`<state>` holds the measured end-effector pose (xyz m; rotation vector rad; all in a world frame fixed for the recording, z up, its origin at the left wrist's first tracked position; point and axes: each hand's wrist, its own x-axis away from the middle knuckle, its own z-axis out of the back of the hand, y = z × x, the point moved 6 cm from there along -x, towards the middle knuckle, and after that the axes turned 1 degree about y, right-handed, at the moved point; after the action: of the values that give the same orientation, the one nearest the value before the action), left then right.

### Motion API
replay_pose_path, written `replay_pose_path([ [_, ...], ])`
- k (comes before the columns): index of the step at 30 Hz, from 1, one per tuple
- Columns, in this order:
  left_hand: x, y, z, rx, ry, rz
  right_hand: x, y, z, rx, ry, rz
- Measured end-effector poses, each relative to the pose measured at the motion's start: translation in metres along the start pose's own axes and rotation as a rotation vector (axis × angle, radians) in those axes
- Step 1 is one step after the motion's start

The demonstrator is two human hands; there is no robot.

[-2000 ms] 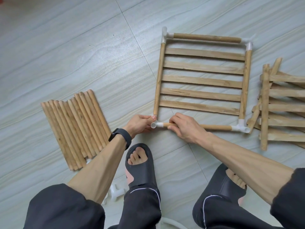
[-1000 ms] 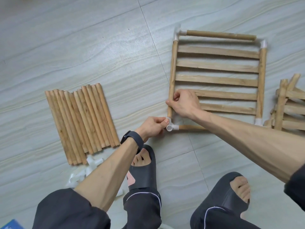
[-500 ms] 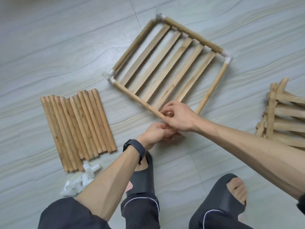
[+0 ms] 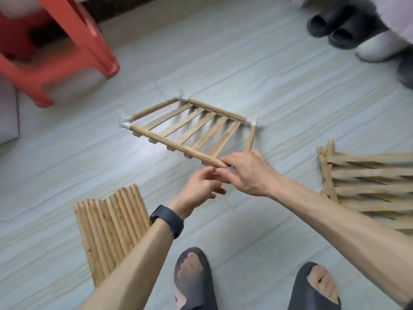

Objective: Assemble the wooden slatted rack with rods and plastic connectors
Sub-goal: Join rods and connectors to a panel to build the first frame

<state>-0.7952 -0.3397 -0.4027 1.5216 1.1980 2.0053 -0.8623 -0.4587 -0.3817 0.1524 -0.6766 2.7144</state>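
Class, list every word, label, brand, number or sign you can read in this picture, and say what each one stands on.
None: no readable text shows anywhere. The watch shows only a plain dark surface. The stool, slippers, rack and rods bear no visible markings.

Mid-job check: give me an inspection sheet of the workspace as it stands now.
Surface: pale tiled floor, far edge blurred.
Job's things: slatted frame with white connectors at three corners, near corner hidden by the hands; loose rods on the left; slatted panels stacked on the right.
Clutter: red stool; dark slippers at far right.
Grippers: right hand holds the slatted frame at its near corner; left hand meets it from below, grip unclear.
Cables: nothing seen.
Surroundings: wearer's slippered feet; watch on the left wrist.
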Motion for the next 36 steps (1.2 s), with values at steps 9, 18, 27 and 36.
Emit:
replay_pose_path([
  [9,0.053,0.140,0.001,-1.375,0.264,-0.764,0.066,-0.006,0.085,-0.440,0.117,-0.014],
  [18,0.030,0.122,-0.082,-1.388,0.234,-0.656,0.112,0.056,0.086,-0.280,0.121,-0.036],
  [27,0.033,0.166,-0.086,-1.249,0.199,-0.514,0.119,0.053,0.135,-0.144,0.427,-0.059],
  [36,0.030,0.163,-0.118,-1.220,0.236,-0.487,0.124,0.083,0.123,-0.388,0.266,-0.426],
])
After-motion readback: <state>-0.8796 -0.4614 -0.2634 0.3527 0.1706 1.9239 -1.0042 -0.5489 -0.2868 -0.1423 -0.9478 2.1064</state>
